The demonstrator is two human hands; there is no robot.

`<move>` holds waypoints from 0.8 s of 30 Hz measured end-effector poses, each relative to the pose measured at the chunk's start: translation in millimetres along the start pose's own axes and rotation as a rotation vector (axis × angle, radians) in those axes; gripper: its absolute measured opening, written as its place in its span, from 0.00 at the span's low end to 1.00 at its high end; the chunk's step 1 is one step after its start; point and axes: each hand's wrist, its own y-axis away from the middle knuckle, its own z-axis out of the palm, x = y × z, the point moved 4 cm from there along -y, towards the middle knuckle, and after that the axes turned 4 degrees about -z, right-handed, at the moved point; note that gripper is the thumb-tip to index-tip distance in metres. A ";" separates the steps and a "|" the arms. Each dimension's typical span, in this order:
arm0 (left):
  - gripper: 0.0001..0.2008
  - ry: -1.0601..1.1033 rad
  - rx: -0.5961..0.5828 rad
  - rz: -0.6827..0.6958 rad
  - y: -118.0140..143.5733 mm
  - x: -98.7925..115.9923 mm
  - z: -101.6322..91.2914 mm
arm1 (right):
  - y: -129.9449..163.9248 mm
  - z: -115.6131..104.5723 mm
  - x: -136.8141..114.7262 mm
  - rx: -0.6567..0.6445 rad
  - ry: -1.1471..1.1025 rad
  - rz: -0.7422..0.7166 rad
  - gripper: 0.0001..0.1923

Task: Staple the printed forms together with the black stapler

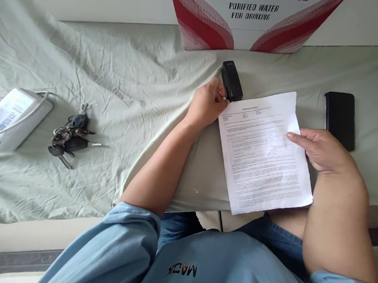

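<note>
The left hand (207, 103) rests on the surface with its fingers curled against the near left side of a black stapler (231, 80), touching it just above the top left corner of a printed paper (263, 153). Whether the fingers actually grip the stapler or only press beside it cannot be told. The right hand (322, 149) lies at the paper's right edge, fingers loosely bent, the thumb laid flat on top of the sheet and the other fingers tucked under or behind the edge, so it pinches the paper lightly. The paper lies near the front edge of the surface, its lower edge overhanging toward the person's lap; its heading reads "OVERLEAF NOTES", the smaller print below being too fine to read.

Just beside the right hand, toward the right edge of the surface, lies a black phone (340, 119), face down or dark. The surface is covered by a wrinkled pale green cloth (123, 77). Well to the left lies a bunch of keys (70, 136), and at the far left edge a white device (12, 117) with a label and a cable. At the back edge stands a red and white carton (264, 15) printed "PURIFIED WATER FOR DRINKING". The person's blue shirt (185, 267) bears the letters "MACK", seen upside down.
</note>
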 end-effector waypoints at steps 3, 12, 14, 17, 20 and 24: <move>0.15 0.009 0.049 0.010 -2.5 -8.0 1.0 | -3.3 2.2 1.0 0.037 -0.057 -0.032 0.32; 0.16 -0.003 0.161 0.256 -1.8 -9.5 -6.7 | -4.9 6.2 -2.7 0.065 -0.130 -0.059 0.30; 0.17 -0.029 0.160 0.295 -1.5 -7.4 -7.1 | -3.7 6.6 -3.7 0.073 -0.135 -0.045 0.30; 0.19 -0.092 0.123 0.332 -0.8 -5.6 -4.7 | -3.0 6.5 -3.5 0.090 -0.146 -0.045 0.30; 0.17 -0.098 0.108 0.283 -1.5 -8.2 -0.9 | -4.8 5.9 -0.5 0.089 -0.161 -0.054 0.29; 0.14 -0.037 0.118 0.189 -2.7 -11.9 2.9 | -8.2 5.8 1.9 0.052 -0.154 -0.067 0.27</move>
